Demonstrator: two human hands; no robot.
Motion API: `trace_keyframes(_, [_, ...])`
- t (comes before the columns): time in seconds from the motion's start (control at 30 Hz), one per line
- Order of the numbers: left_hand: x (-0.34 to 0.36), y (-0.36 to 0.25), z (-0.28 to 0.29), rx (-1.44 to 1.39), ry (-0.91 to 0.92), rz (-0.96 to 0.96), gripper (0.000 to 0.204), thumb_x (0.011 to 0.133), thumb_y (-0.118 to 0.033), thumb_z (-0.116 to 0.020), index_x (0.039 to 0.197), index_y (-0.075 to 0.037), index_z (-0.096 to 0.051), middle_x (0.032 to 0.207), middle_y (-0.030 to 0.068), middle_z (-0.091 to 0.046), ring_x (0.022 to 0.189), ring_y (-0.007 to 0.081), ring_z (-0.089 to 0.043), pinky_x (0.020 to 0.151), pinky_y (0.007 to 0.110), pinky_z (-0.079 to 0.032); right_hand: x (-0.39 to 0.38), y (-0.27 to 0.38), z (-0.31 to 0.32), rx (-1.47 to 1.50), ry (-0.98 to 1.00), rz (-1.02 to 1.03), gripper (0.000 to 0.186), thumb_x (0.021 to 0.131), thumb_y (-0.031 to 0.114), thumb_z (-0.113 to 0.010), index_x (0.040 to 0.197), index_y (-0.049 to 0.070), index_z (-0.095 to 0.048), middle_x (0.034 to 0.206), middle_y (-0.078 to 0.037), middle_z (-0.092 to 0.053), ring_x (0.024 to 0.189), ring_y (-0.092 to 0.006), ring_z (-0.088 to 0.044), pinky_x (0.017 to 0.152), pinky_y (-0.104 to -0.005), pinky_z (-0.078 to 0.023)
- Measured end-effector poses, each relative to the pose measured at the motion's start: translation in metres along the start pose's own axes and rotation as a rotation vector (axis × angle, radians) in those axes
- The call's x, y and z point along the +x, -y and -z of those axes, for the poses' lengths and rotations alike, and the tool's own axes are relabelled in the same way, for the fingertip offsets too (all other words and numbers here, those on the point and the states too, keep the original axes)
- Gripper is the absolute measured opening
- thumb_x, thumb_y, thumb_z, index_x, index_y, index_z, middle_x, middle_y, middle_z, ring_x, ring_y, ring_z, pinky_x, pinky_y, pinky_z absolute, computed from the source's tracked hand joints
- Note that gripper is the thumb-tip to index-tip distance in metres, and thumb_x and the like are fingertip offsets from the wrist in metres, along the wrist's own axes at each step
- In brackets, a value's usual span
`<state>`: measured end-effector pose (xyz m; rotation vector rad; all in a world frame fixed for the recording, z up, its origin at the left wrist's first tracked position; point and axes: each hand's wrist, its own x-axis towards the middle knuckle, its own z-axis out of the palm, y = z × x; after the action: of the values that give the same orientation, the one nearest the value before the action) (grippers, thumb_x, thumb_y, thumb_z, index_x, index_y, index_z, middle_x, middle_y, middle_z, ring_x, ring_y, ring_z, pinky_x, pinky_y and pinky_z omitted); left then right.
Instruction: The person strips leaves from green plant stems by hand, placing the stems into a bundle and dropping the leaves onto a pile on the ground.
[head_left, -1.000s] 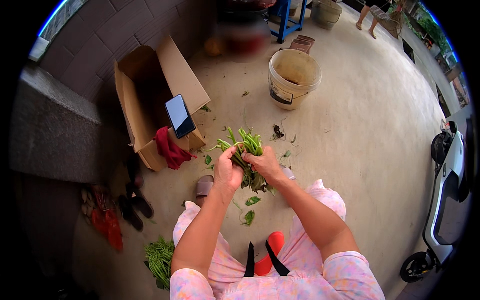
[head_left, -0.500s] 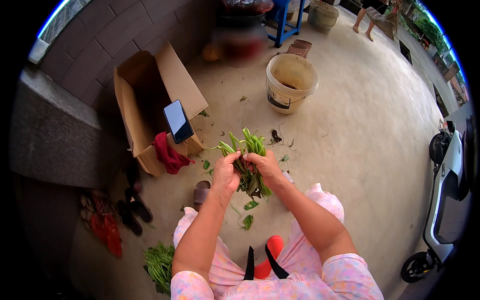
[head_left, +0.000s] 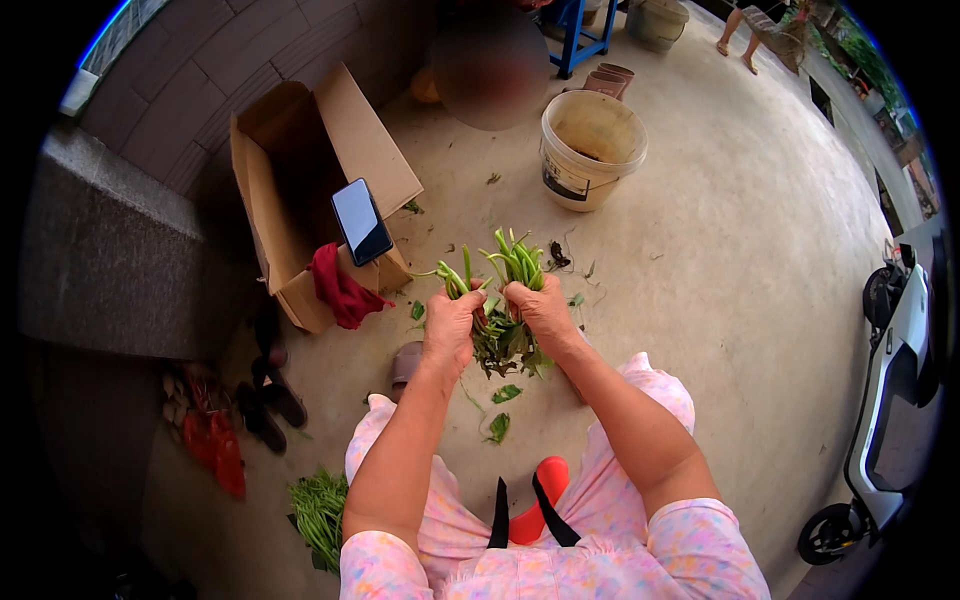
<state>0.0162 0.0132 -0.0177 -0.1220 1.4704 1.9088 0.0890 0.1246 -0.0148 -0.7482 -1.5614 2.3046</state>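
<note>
Both hands hold green leafy vegetable stems out over the floor between my knees. My left hand point(head_left: 453, 322) is closed round a smaller clump, its pale stem ends poking up past the thumb. A thicker bunch of leafy greens point(head_left: 517, 262) stands up out of my right hand point(head_left: 541, 312), which is shut on it. Darker leaves point(head_left: 505, 345) hang below and between the two fists; which fist holds each leaf cannot be made out. Two loose leaves point(head_left: 502, 410) lie on the concrete beneath.
A cardboard box point(head_left: 372, 145) with a phone point(head_left: 361, 220) and a dark red cloth point(head_left: 342, 287) on its edge stands left. Ahead is a white bucket point(head_left: 592, 150). A pile of greens point(head_left: 320, 515) lies lower left, near slippers point(head_left: 270, 405). A scooter point(head_left: 880, 400) stands right.
My hands have drawn apart, and the single bunch has split into two clumps with a gap between the stem tops. The view has shifted slightly.
</note>
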Motion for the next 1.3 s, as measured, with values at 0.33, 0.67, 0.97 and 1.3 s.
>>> trace_keyframes(0.33, [0.001, -0.027, 0.028, -0.143, -0.037, -0.028, 0.014, 0.074, 0.001, -0.055, 0.088, 0.0, -0.054, 0.065, 0.0026, -0.048, 0.056, 0.0139, -0.047, 0.051, 0.029, -0.04, 0.013, 0.028, 0.03, 0.44, -0.042, -0.108, 0.012, 0.072, 0.013, -0.044, 0.064, 0.005, -0.044, 0.055, -0.003, -0.042, 0.049, -0.0145, -0.042, 0.055, -0.0327, -0.041])
trace_keyframes(0.67, [0.004, -0.031, 0.048, -0.149, -0.048, -0.06, 0.014, 0.075, 0.0, -0.056, 0.09, -0.001, -0.054, 0.069, 0.0033, -0.05, 0.057, 0.0143, -0.047, 0.052, 0.03, -0.04, 0.018, 0.025, 0.033, 0.069, -0.494, 0.399, 0.008, 0.073, 0.004, -0.057, 0.071, 0.006, -0.05, 0.055, 0.004, -0.045, 0.045, -0.0043, -0.039, 0.04, -0.0189, -0.029])
trace_keyframes(0.97, [0.001, -0.024, 0.025, -0.335, 0.127, 0.151, 0.022, 0.083, -0.016, -0.051, 0.097, 0.001, -0.054, 0.077, 0.004, -0.052, 0.065, 0.0139, -0.047, 0.062, 0.029, -0.04, 0.001, 0.008, 0.005, 0.134, 0.066, -0.09, 0.008, 0.072, 0.008, -0.063, 0.072, 0.003, -0.056, 0.054, 0.001, -0.049, 0.042, -0.0071, -0.042, 0.04, -0.021, -0.033])
trace_keyframes(1.3, [0.0, 0.0, -0.017, -0.378, 0.074, 0.081, 0.02, 0.087, -0.017, -0.042, 0.091, -0.001, -0.054, 0.088, 0.006, -0.055, 0.078, 0.014, -0.052, 0.066, 0.028, -0.042, -0.002, -0.007, -0.009, -0.06, 0.063, 0.046, 0.009, 0.071, 0.006, -0.061, 0.078, 0.001, -0.059, 0.062, 0.001, -0.055, 0.052, -0.0054, -0.046, 0.045, -0.0199, -0.037])
